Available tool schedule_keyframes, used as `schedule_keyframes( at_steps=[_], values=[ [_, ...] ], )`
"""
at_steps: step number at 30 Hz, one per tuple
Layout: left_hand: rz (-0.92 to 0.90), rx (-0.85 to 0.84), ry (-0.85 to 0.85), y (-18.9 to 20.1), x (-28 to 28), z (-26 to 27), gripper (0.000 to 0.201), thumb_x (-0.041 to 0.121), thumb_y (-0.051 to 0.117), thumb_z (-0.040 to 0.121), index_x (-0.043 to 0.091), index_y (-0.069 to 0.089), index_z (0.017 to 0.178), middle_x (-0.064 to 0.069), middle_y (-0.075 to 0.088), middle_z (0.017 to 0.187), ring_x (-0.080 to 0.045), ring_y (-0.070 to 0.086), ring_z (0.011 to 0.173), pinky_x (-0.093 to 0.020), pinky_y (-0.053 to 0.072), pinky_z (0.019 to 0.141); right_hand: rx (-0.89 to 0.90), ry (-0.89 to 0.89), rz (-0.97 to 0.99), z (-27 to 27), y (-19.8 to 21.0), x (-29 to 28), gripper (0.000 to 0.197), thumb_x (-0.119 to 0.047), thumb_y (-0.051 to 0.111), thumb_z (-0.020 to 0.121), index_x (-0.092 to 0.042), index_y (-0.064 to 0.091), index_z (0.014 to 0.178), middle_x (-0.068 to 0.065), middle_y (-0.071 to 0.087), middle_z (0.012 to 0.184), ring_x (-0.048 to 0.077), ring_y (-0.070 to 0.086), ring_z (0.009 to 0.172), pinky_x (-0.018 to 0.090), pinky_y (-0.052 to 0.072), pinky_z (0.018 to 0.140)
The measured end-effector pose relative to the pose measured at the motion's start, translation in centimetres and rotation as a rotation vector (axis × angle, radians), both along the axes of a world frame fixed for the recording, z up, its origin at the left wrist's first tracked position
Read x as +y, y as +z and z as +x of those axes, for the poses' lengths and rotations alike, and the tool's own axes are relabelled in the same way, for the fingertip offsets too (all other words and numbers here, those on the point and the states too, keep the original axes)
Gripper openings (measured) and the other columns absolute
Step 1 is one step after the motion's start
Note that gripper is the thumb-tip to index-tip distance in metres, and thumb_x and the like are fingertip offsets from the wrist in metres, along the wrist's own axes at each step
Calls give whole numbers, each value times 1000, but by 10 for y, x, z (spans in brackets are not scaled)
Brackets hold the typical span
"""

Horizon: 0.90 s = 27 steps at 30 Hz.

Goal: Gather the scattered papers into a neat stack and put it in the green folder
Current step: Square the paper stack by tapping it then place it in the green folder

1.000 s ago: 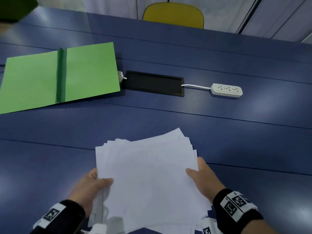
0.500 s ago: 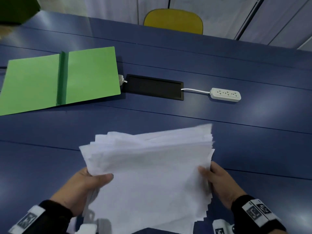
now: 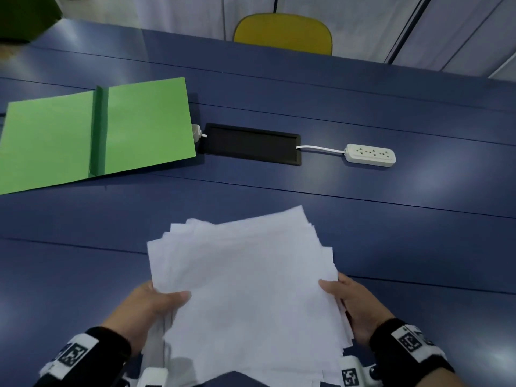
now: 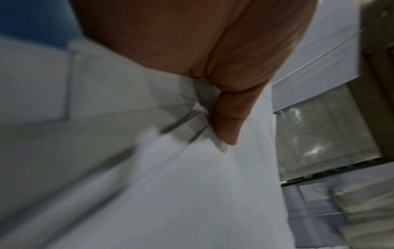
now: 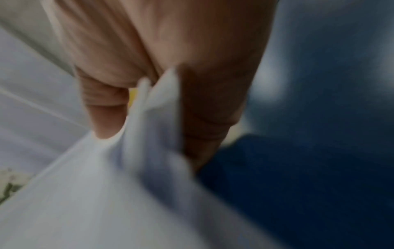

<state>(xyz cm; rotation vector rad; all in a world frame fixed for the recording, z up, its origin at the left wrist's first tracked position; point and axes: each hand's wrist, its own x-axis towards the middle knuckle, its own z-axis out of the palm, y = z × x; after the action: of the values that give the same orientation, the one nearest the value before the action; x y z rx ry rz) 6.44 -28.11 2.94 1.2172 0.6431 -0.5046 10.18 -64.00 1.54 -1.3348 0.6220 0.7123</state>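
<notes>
A loose stack of white papers (image 3: 245,291) with fanned, uneven edges is held up over the near part of the blue table (image 3: 391,247). My left hand (image 3: 150,305) grips its left edge, thumb on top. At the right edge, my right hand (image 3: 349,303) grips the sheets with the thumb on top too. In the left wrist view the thumb presses on the papers (image 4: 192,185). In the blurred right wrist view the papers (image 5: 106,193) are pinched between thumb and fingers. The green folder (image 3: 97,132) lies open and flat at the far left of the table.
A black cable hatch (image 3: 251,143) sits in the table's middle, just right of the folder. A white power strip (image 3: 371,155) with its cord lies further right. A yellow chair (image 3: 283,33) stands behind the far edge. A dark green object (image 3: 25,15) is at the top left corner.
The papers were lifted off the table and tilted up half a second ago; now they lean back flatter towards me, still in both hands. The view has shifted slightly.
</notes>
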Motion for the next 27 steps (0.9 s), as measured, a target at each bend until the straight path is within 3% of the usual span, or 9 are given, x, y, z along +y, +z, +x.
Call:
schedule_keyframes(
  at_steps=[2, 6, 9, 12, 14, 17, 20, 23, 27],
  values=[
    [11, -113, 49, 13, 2, 6, 24, -10, 65, 79, -4, 72, 102, -22, 75, 100, -32, 74, 87, -36, 60, 76, -71, -28, 45, 10, 19, -3, 44, -8, 70, 79, -6, 68, 123, 22, 73, 118, 40, 71, 104, 48, 59, 86],
    [93, -351, 85, 49, 5, 28, 19, -6, 63, 73, 5, 79, 72, -11, 77, 80, -19, 73, 71, -22, 58, 64, -390, 65, -102, 36, 73, -1, 32, 6, 66, 84, -7, 72, 112, 11, 78, 109, 28, 74, 103, 30, 61, 83],
    [257, -510, 98, 59, 7, 45, 15, -6, 67, 80, 3, 77, 87, -5, 78, 87, -13, 74, 79, -16, 55, 68, -602, 90, -246, 47, 102, 8, 22, 5, 63, 91, -15, 72, 87, -13, 78, 76, 3, 74, 74, 12, 54, 65],
    [315, -531, 126, 54, 3, 56, 30, -5, 67, 85, 10, 72, 110, 12, 76, 99, 0, 68, 92, -6, 49, 77, -699, 109, -345, 51, 102, 15, 31, -1, 65, 93, -22, 70, 71, -15, 72, 62, -1, 65, 61, 14, 50, 63],
    [245, -492, 173, 45, 0, 58, 32, -7, 64, 85, 5, 69, 114, 10, 77, 101, 0, 70, 91, -12, 52, 77, -688, 73, -339, 49, 88, 16, 23, -1, 64, 94, -18, 73, 81, -10, 75, 69, 5, 68, 67, 19, 52, 67],
    [114, -500, 192, 33, -4, 56, 43, -9, 65, 77, -1, 65, 119, -22, 68, 120, -32, 67, 109, -40, 54, 93, -624, 4, -288, 45, 71, 19, 25, 4, 63, 92, -10, 70, 112, -3, 80, 94, 16, 75, 91, 27, 59, 77],
    [129, -536, 114, 28, 0, 51, 44, 4, 76, 67, 1, 71, 110, -23, 70, 116, -38, 64, 112, -53, 47, 102, -616, -24, -288, 43, 64, 18, 39, 10, 62, 90, -15, 65, 120, 3, 78, 107, 19, 73, 101, 31, 60, 84],
    [142, -522, 82, 25, 4, 49, 48, 29, 89, 51, 3, 74, 88, -24, 72, 91, -37, 68, 86, -51, 48, 85, -612, -9, -272, 43, 63, 11, 61, 15, 61, 88, -22, 53, 136, -5, 70, 119, 7, 68, 108, 19, 58, 84],
    [60, -539, 82, 21, 7, 52, 10, 8, 74, 62, 8, 65, 67, -29, 63, 78, -39, 60, 76, -48, 41, 75, -625, 92, -297, 44, 73, 9, 45, 4, 65, 92, -19, 62, 130, -25, 75, 101, -9, 69, 92, 13, 54, 73]
  ],
)
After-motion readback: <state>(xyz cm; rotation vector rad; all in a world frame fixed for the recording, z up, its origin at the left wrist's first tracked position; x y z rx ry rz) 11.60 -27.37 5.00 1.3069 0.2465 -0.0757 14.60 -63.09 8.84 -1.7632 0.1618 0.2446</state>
